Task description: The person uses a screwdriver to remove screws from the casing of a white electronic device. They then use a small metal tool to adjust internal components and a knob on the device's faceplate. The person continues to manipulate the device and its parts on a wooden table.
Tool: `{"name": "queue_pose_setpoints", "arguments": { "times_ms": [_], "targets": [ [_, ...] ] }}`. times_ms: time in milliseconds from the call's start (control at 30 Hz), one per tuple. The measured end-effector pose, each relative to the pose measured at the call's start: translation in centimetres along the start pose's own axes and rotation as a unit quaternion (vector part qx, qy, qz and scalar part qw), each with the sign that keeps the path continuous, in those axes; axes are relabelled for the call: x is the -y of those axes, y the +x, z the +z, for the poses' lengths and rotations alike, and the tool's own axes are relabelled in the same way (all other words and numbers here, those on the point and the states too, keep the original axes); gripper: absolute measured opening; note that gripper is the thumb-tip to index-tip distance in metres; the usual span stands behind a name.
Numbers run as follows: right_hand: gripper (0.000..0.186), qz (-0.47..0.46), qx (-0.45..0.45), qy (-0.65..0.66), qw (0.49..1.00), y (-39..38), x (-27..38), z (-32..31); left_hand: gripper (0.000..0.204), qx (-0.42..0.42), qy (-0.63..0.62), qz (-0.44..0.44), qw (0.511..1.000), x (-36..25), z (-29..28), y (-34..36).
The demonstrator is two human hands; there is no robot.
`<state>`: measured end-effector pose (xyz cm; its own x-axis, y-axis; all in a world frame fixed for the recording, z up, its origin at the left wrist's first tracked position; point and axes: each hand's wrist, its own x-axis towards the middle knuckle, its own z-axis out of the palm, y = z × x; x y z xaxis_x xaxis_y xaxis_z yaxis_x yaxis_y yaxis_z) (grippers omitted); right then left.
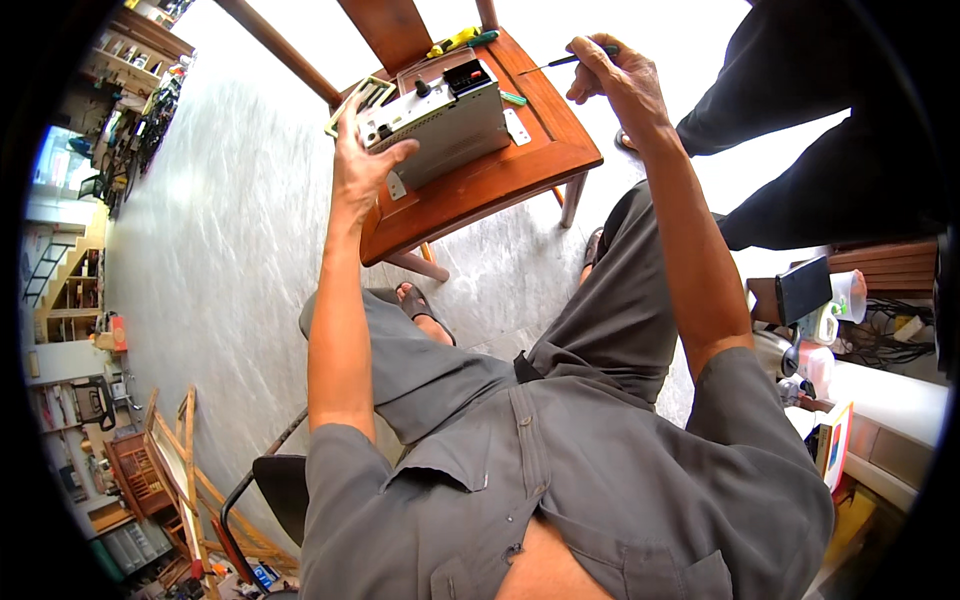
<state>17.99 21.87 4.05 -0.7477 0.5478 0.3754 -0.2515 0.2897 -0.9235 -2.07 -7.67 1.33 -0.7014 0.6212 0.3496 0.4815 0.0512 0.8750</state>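
A boxy metal electronic unit (455, 140) stands on the seat of a brown wooden chair (555, 145) in front of me. My left hand (358, 170) grips its left end, thumb on the near side. A pale frame (374, 93) lies beside those fingers. Raised to the right of the unit, my right hand (628, 88) pinches a thin screwdriver (560, 62), its tip pointing left, apart from the unit. Behind the unit lie a yellow-and-black tool handle (455, 41) and a dark green one (484, 39). A white metal bracket (517, 127) rests at its right.
Another person's dark trouser legs (800, 90) are close on the right. A kettle (775, 350) and containers crowd the lower right. Wooden slats (188, 450) lean at lower left, near a black chair (282, 490). Loaded shelves line the far left, beyond the grey floor (210, 250).
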Motion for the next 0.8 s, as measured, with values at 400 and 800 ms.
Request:
{"name": "queue_pose_setpoints", "arguments": {
  "times_ms": [400,800],
  "targets": [
    [0.032,0.148,-0.062,0.238,0.958,-3.8,-7.4,-2.3,0.071,-0.084,-0.056,-0.126,0.987,0.9,-0.8,0.6],
    [0.030,0.170,-0.013,0.222,0.960,-4.2,-5.1,-1.3,0.067,0.029,-0.258,-0.430,0.865,-2.6,-6.2,1.9]
  ]
}}
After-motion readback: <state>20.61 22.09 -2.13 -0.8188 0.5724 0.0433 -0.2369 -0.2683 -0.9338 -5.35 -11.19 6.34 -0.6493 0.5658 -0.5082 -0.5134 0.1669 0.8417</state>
